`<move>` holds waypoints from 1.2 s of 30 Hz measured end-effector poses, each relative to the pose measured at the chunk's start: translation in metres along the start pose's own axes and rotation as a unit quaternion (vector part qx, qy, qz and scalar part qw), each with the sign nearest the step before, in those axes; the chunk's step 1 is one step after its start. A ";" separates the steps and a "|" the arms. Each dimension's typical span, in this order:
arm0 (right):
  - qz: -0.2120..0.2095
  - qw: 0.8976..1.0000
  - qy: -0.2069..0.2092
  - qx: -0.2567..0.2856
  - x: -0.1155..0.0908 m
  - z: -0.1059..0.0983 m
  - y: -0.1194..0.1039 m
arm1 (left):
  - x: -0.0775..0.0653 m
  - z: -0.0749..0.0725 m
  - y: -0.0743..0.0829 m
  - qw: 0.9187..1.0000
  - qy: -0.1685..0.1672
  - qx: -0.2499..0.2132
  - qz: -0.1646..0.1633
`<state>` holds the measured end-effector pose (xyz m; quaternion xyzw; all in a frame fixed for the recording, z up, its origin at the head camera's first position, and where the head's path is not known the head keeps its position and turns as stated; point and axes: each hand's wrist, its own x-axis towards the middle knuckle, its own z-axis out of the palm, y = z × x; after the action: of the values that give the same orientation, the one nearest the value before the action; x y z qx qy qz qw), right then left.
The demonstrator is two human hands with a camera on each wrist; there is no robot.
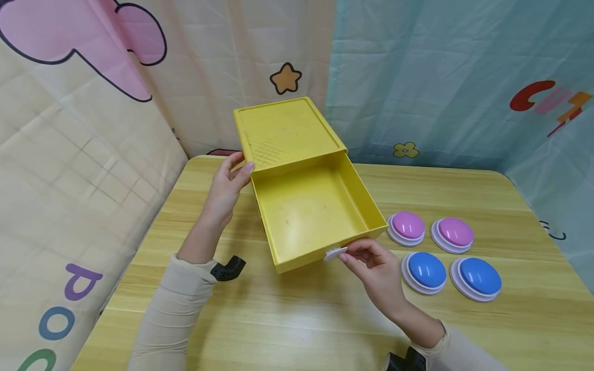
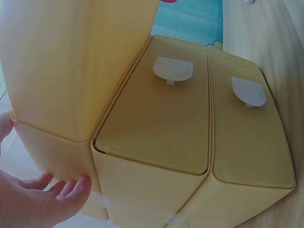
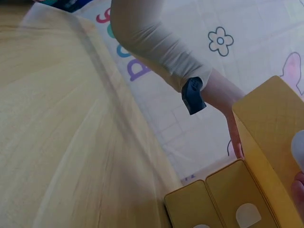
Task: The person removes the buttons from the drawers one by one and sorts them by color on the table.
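Observation:
A yellow drawer cabinet (image 1: 290,129) stands on the table, its top drawer (image 1: 306,216) pulled far out toward me with nothing inside. At the cabinet's left side, my left hand (image 1: 221,193) grips the body, thumb at the top edge and fingertips on the side wall. My right hand (image 1: 378,273) pinches the white handle (image 1: 335,253) on the drawer's front. Two lower drawers, the middle one (image 2: 156,118) and the bottom one (image 2: 251,142), are closed in the left wrist view, each with a white handle. The right wrist view shows the right fingertips (image 3: 298,190) at its edge.
Two pink push buttons (image 1: 408,225) and two blue push buttons (image 1: 427,270) on white bases sit right of the cabinet on the wooden table (image 1: 278,330). Printed curtains (image 1: 417,77) hang behind the table and along its sides.

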<state>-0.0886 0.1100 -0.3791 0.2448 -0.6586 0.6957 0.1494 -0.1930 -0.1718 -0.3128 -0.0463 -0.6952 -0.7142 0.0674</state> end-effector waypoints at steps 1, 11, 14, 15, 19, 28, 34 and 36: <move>-0.001 1.000 0.001 -0.005 0.002 0.001 0.000 | 0.000 0.000 0.000 1.000 0.000 0.000 0.000; 0.013 0.999 0.020 -0.040 0.037 0.011 0.006 | -0.001 0.000 0.001 1.000 -0.003 0.004 -0.004; 0.017 0.998 0.015 -0.057 0.049 0.013 0.012 | -0.001 0.000 0.001 1.000 -0.003 0.004 -0.004; 0.018 0.998 0.014 -0.063 0.053 0.013 0.014 | -0.001 0.000 0.001 1.000 -0.003 0.005 -0.004; 0.018 0.997 0.012 -0.073 0.072 0.017 0.021 | -0.001 -0.001 0.001 1.000 -0.003 0.008 -0.006; 0.017 0.996 0.016 -0.083 0.109 0.038 0.012 | -0.003 -0.002 0.002 1.000 -0.007 0.012 -0.007; 0.020 0.995 0.017 -0.098 0.123 0.044 0.016 | -0.003 -0.001 0.003 1.000 -0.006 0.016 -0.006; 0.018 0.995 0.019 -0.098 0.127 0.044 0.023 | -0.003 -0.001 0.003 1.000 -0.004 0.018 -0.006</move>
<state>-0.2001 0.0498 -0.3296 0.2042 -0.7247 0.6349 0.1729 -0.1894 -0.1726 -0.3104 -0.0435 -0.7087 -0.7016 0.0608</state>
